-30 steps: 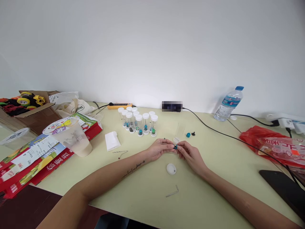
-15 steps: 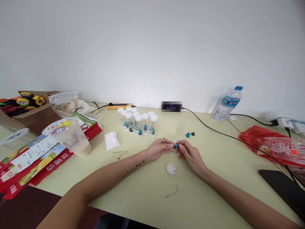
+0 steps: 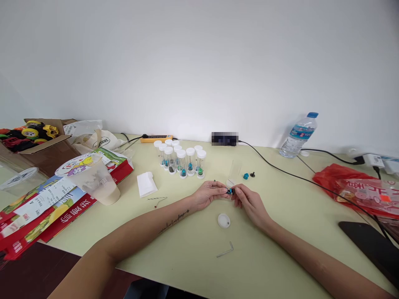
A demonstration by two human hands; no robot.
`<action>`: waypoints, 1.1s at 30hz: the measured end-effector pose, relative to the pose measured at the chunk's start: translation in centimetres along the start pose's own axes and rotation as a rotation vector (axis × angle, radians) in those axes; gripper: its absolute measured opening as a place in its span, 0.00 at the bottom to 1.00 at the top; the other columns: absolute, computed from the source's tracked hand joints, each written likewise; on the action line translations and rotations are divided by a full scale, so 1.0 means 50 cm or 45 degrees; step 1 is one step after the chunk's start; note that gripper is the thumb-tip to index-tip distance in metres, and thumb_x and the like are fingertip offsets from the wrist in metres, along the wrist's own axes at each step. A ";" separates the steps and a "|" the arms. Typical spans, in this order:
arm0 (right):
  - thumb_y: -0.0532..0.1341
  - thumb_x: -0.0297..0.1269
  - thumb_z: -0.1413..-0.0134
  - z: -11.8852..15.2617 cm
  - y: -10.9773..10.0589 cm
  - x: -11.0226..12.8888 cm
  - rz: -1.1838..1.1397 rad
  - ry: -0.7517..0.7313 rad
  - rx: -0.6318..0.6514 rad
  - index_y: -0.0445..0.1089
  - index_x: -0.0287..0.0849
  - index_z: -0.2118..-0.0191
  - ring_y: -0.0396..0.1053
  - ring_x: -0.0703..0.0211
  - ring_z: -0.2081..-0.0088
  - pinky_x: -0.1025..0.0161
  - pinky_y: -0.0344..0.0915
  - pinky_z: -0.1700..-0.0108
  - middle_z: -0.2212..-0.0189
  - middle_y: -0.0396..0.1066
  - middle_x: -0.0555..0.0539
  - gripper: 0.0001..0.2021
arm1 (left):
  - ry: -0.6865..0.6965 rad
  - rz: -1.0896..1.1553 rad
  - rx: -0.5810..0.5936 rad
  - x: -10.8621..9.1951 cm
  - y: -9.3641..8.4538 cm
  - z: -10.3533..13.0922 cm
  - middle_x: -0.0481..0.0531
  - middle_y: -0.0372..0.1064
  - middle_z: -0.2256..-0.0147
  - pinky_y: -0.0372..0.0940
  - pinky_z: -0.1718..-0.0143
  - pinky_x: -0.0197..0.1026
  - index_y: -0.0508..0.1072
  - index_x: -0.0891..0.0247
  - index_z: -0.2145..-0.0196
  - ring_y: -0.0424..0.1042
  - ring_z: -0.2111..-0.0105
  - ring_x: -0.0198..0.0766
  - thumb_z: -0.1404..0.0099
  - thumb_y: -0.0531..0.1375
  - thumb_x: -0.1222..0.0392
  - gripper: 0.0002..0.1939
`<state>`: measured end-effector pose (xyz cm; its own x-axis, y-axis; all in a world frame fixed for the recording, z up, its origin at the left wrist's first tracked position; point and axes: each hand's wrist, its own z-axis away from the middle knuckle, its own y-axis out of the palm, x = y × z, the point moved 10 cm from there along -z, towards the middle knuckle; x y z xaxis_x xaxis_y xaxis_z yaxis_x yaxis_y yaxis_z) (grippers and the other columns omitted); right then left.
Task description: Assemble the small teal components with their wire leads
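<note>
Between both hands is a small blue metallic part (image 3: pixel 230 191) with dark ends, too small to name exactly. My left hand (image 3: pixel 208 195) pinches its left side, and my right hand (image 3: pixel 248 203) pinches its right side. Just beyond the fingertips lies a clear tube (image 3: pixel 234 171). Behind my right hand sit a loose blue piece (image 3: pixel 246 176) and a small black piece (image 3: pixel 252 175). Nearer to me are a round white cap (image 3: pixel 223 221) with a tiny item in it and an L-shaped hex key (image 3: pixel 225 250).
Several white-capped clear tubes (image 3: pixel 190 160) stand behind my left hand. Left are folded white paper (image 3: pixel 146 184), thin wires (image 3: pixel 158 202), a drink cup (image 3: pixel 99 182) and a box of toys (image 3: pixel 46 155). Right are a water bottle (image 3: pixel 297 136), a red bag (image 3: pixel 330 178) and a black cable (image 3: pixel 274 166).
My right fingers have shifted very slightly at the blue part, showing more of the clear tube behind them. My left hand stays in place.
</note>
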<state>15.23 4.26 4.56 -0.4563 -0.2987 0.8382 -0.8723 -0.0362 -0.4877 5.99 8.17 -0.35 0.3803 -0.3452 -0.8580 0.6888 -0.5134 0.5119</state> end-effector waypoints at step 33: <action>0.43 0.50 0.41 0.000 -0.004 -0.008 -0.025 0.012 -0.031 0.63 0.44 0.59 0.64 0.62 0.78 0.64 0.62 0.74 0.76 0.67 0.50 0.18 | -0.009 -0.006 -0.002 -0.001 0.002 0.000 0.55 0.71 0.68 0.63 0.57 0.40 0.70 0.71 0.67 0.72 0.68 0.35 0.54 0.67 0.60 0.17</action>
<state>15.56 4.35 4.33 -0.4406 -0.2895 0.8497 -0.8850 -0.0184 -0.4652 6.02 8.12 -0.27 0.3725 -0.3481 -0.8602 0.6918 -0.5137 0.5075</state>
